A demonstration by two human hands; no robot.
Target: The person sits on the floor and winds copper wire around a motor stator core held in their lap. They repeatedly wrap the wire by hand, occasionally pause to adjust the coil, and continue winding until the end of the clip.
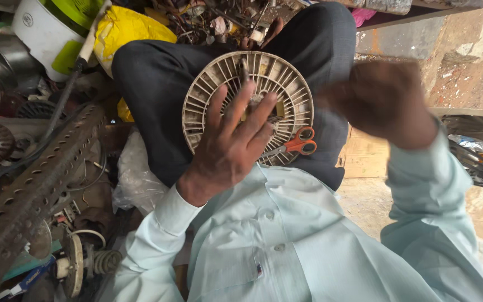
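A round, dirty cream plastic fan grille with radial slats rests on my lap, across my dark trousers. My left hand lies on its lower left part with the fingers spread, the fingertips reaching toward a metal piece at the hub. My right hand hovers to the right of the grille, blurred, fingers curled, with nothing visible in it. Orange-handled scissors lie on my lap at the grille's lower right edge.
A rusty perforated angle bar runs diagonally at the left among motor parts, coils and wires. A white and green bucket and a yellow bag stand at the top left. A wooden board lies at the right.
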